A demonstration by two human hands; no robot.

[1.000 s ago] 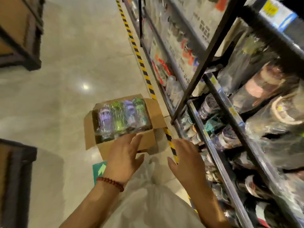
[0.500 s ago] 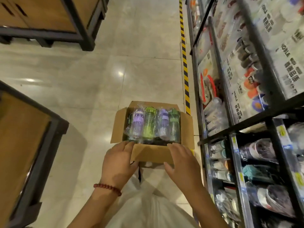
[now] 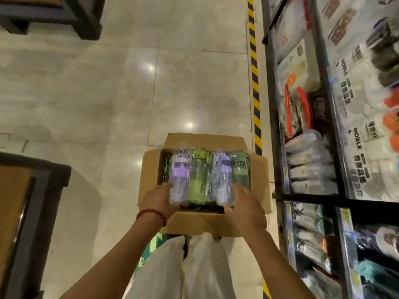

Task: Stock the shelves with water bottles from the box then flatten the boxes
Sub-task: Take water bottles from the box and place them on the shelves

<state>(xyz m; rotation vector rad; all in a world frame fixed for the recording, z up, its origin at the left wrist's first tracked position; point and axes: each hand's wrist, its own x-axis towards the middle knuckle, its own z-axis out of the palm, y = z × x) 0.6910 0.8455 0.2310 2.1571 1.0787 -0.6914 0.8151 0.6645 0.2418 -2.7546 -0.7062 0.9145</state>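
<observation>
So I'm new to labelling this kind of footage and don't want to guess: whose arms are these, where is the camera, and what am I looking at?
There is no machine here. A person wears a wide-angle camera on the head, looking forward and down, so the two bare arms are the person's own. The single picture shows a shop aisle from above. On the tiled floor stands an open cardboard box, flaps folded out, with plastic-wrapped water bottles lying side by side in it: purple, green, purple again, then darker green. The left hand, with a red bead bracelet on its wrist, and the right hand reach into the near end of the box, fingers against the bottles' lower ends. Whether they are already gripping is hard to tell. Stocked shelves stand to the right, behind a yellow-and-black floor stripe.
</observation>
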